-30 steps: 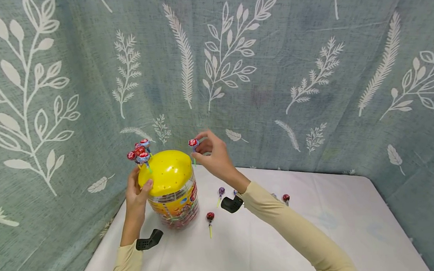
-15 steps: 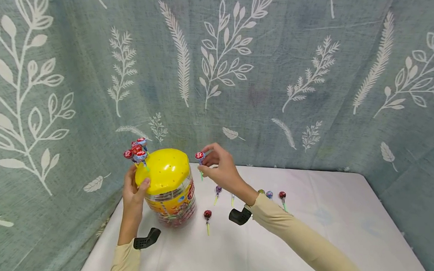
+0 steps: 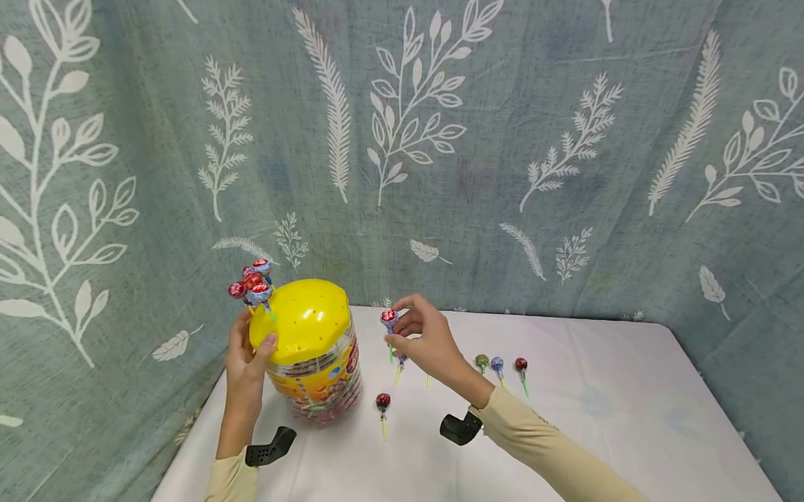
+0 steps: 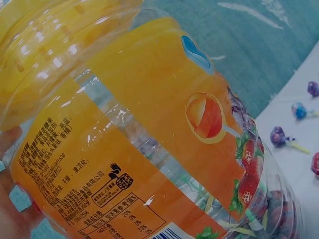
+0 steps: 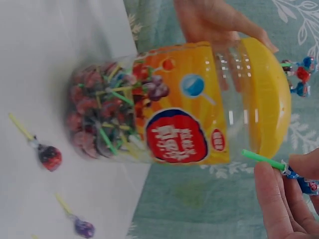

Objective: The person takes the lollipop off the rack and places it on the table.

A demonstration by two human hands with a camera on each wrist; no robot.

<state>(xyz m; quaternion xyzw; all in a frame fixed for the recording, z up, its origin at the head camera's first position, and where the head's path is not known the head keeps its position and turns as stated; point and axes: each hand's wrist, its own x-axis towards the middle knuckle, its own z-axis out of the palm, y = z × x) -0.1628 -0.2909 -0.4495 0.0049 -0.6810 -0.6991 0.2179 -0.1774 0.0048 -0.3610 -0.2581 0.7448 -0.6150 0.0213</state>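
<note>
A clear plastic jar [image 3: 323,385] with an orange label and a domed yellow lid [image 3: 304,323] stands tilted on the table. My left hand [image 3: 245,370] grips it near the lid, thumb on the front edge. Several red and blue wrapped lollipops [image 3: 252,281] stick up from the lid's left side. To the right of the jar, my right hand [image 3: 435,348] pinches one lollipop [image 3: 388,320] upright, its green stick [image 5: 263,160] pointing down. In the right wrist view, many lollipops [image 5: 94,107] show through the jar wall. The left hand's far fingers are hidden behind the jar.
On the white tablecloth [image 3: 424,460] lie a dark red lollipop [image 3: 383,403] near the jar and a purple one [image 3: 401,362] below the right hand. Farther right are green [image 3: 482,362], blue [image 3: 497,365] and red [image 3: 521,366] lollipops. A leaf-patterned curtain [image 3: 440,204] hangs behind.
My right hand has moved down and to the right, away from the lid, still pinching the lollipop. The left hand keeps its grip on the jar.
</note>
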